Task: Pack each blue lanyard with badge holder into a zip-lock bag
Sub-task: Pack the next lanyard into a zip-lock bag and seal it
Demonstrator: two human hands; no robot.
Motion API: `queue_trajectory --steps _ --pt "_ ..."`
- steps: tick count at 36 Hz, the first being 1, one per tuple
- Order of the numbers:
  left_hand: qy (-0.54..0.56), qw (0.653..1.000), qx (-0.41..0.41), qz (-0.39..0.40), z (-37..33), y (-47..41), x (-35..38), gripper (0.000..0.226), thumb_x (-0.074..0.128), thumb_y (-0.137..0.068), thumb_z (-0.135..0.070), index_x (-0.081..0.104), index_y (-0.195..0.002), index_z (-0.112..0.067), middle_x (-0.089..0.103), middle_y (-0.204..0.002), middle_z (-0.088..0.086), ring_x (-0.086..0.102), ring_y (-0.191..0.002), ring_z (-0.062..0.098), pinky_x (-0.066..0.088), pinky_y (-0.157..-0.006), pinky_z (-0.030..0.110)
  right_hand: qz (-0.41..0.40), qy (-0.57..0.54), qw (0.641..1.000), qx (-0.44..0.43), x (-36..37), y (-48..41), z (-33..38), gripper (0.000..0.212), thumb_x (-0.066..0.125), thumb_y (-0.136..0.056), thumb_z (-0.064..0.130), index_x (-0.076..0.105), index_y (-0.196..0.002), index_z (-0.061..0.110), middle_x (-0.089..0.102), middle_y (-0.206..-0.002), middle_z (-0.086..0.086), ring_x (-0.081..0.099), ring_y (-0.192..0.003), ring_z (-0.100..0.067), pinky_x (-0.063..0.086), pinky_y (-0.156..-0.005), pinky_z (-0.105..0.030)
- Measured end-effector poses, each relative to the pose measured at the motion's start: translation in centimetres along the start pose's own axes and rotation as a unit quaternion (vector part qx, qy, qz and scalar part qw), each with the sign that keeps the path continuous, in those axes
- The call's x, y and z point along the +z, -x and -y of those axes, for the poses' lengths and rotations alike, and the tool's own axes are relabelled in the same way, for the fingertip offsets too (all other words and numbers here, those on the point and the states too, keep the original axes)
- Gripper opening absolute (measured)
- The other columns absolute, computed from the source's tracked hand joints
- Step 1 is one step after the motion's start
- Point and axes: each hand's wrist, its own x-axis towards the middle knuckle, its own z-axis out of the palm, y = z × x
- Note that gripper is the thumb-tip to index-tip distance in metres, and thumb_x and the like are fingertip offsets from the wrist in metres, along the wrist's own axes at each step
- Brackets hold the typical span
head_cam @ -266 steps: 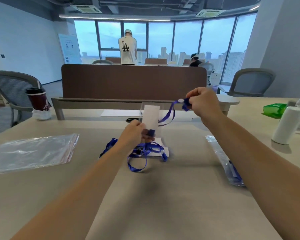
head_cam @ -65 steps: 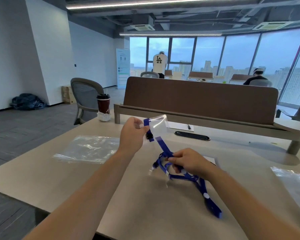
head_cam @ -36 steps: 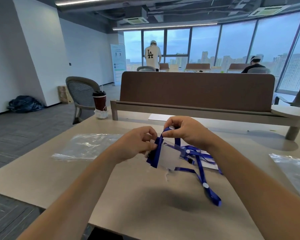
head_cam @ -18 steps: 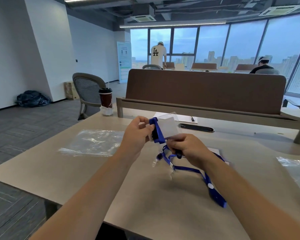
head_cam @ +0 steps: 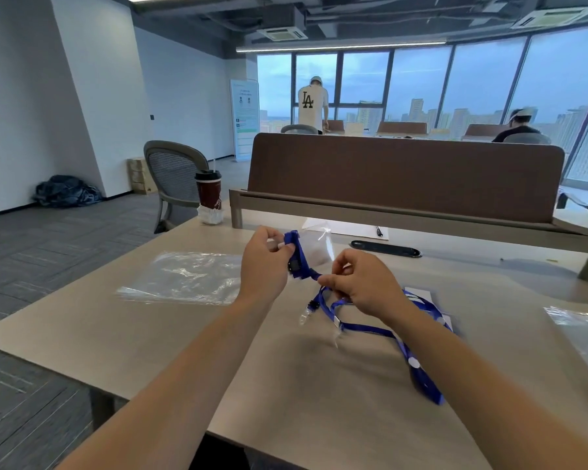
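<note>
- Above the table's (head_cam: 279,395) middle: left hand (head_cam: 264,263) pinches the clear badge holder (head_cam: 317,248), blue lanyard (head_cam: 302,259) wound round its left end, as half a second ago.
- Right hand (head_cam: 364,283) pinches the strap, now below-right of the holder, not above.
- Left, flat: zip-lock bags (head_cam: 184,276), unmoved.

Bare forearms, bare left hand (head_cam: 264,266) and right hand (head_cam: 365,284).

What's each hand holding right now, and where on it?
Left hand pinches the badge holder at its clip end. Right hand pinches the blue lanyard strap just past it; the rest trails on the table.
</note>
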Motion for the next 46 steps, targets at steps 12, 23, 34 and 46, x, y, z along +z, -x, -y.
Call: queue_trajectory --steps 12,23,34,46 --pt "-0.143 0.980 0.067 0.119 0.2 -0.2 -0.1 0.012 0.058 -0.098 -0.013 0.050 -0.100 -0.022 0.061 -0.097 -0.001 0.063 -0.091 0.020 0.053 -0.064 0.019 0.076 0.149 0.983 -0.081 -2.3 -0.4 2.3 0.010 0.061 -0.096 0.016 0.057 -0.104 0.020 0.074 -0.091 0.003 0.070 -0.079 -0.008 0.057 -0.076 -0.024" --pt "-0.205 0.955 0.051 0.209 -0.6 -0.8 -0.3 0.014 0.066 -0.094 -0.019 0.056 -0.103 -0.019 0.061 -0.089 -0.004 0.060 -0.076 0.010 0.048 -0.066 0.019 0.010 0.318 0.927 -0.199 -2.0 -1.3 2.6 0.009 0.067 -0.092 0.024 0.071 -0.099 0.021 0.055 -0.099 0.005 0.052 -0.089 -0.012 0.051 -0.080 -0.025" --pt "-0.181 0.942 0.008 0.283 -0.6 -0.7 -2.1 0.026 0.067 -0.093 -0.020 0.049 -0.106 -0.031 0.069 -0.111 0.004 0.067 -0.097 0.024 0.059 -0.087 0.044 0.025 0.220 0.962 -0.162 -0.9 -1.3 2.3 0.009 0.064 -0.094 0.021 0.059 -0.087 0.024 0.067 -0.091 0.001 0.060 -0.083 -0.017 0.047 -0.072 -0.024" --pt "-0.208 0.939 -0.011 0.272 0.3 -0.3 -5.0 0.043 0.073 -0.089 -0.016 0.042 -0.117 -0.026 0.066 -0.114 0.006 0.066 -0.097 0.023 0.058 -0.088 0.039 0.096 0.142 0.979 -0.114 1.8 -2.3 3.6 0.018 0.069 -0.091 0.019 0.064 -0.108 0.022 0.062 -0.095 0.009 0.059 -0.085 -0.009 0.047 -0.078 -0.020"
